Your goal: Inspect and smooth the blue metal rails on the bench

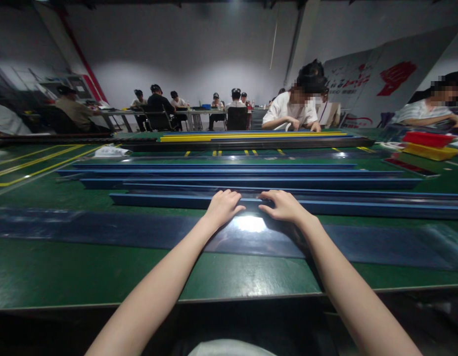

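My left hand (224,206) and my right hand (283,205) are close together at the nearest long blue U-shaped channel (165,200). Each hand pinches its near wall, fingers over the top edge and thumb on the side facing me. My fingertips are partly hidden inside the channel. Beneath my wrists a long, flat, see-through plastic strip (114,230) lies across the table, shining brightly between my hands. More blue channels (251,182) lie parallel just behind the one I hold.
The green table (103,277) ends at a near edge below my forearms. Yellow and black long profiles (199,139) lie farther back, before a person (292,111) working opposite. Red (429,139) and yellow trays (431,152) and a dark flat phone-like object (410,167) are at right.
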